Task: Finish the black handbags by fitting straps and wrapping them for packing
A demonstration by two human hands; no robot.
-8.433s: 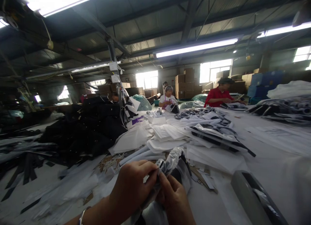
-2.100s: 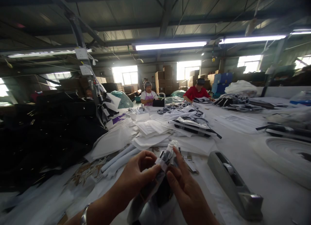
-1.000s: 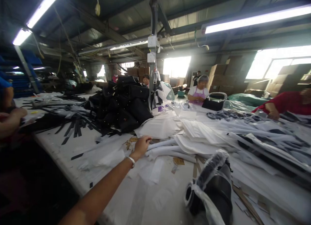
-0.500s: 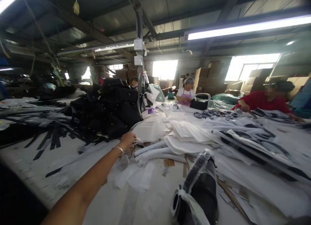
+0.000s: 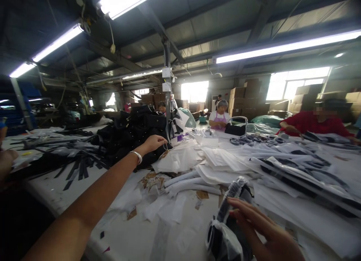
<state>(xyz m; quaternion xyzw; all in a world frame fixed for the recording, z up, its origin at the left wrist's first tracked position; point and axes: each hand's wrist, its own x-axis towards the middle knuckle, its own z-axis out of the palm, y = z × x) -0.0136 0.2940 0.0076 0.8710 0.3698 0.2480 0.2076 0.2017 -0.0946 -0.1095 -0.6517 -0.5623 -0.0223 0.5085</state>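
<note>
My left hand (image 5: 153,143) reaches out over the table, its fingertips pinched on a thin pale string (image 5: 166,145) that hangs in a loop. Below its wrist lies a small heap of pale strings and brown pieces (image 5: 152,180). My right hand (image 5: 266,231) is low at the right, fingers stretched out over a black handbag (image 5: 248,193). Clear plastic wraps the handbag's handle (image 5: 237,184), and white wrapping (image 5: 225,240) lies around its near end. Whether the fingers touch the bag I cannot tell.
Black bags (image 5: 126,133) are heaped behind my left hand, beside a metal post (image 5: 167,118). White sheets (image 5: 220,157) and white rolls (image 5: 188,182) cover the middle. Across the table sit a person in a purple apron (image 5: 221,118) and one in red (image 5: 316,122).
My left hand has lifted from the small heap and now holds a string loop. My right hand has come into view over the handbag. The view has shifted slightly.
</note>
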